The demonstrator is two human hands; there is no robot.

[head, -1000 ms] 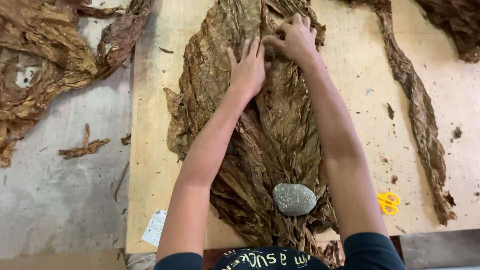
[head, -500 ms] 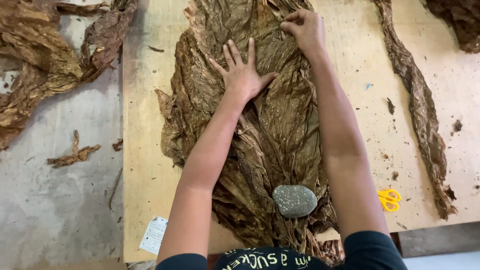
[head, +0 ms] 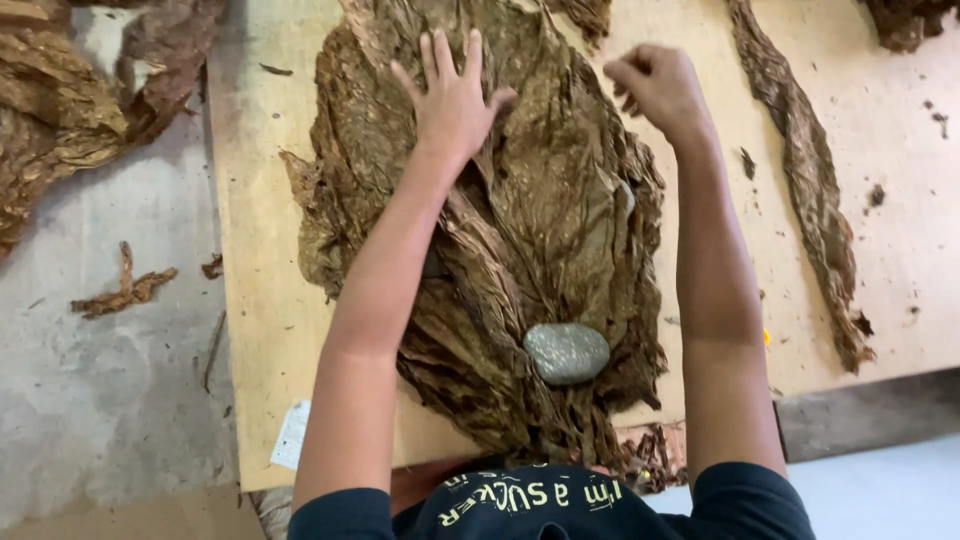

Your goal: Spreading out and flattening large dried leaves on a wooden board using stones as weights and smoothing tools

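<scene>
The left hand (head: 452, 100) lies flat with fingers spread, pressing on the stack of dried brown leaves (head: 500, 250) — the pile runs from under its palm back toward the body. The right hand (head: 658, 88) hovers just beside it, fingers curled loosely, gripping nothing visible. A grey stone (head: 566, 352) weighs the stack between the forearms — all on a wooden board (head: 260, 300)

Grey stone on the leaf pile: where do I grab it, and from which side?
Take the stone across its narrow width, fingers on its near and far edges, coming straight down from above. It lies flat and alone on the leaf stack, long axis left to right, with the forearms clear on both sides.
</scene>
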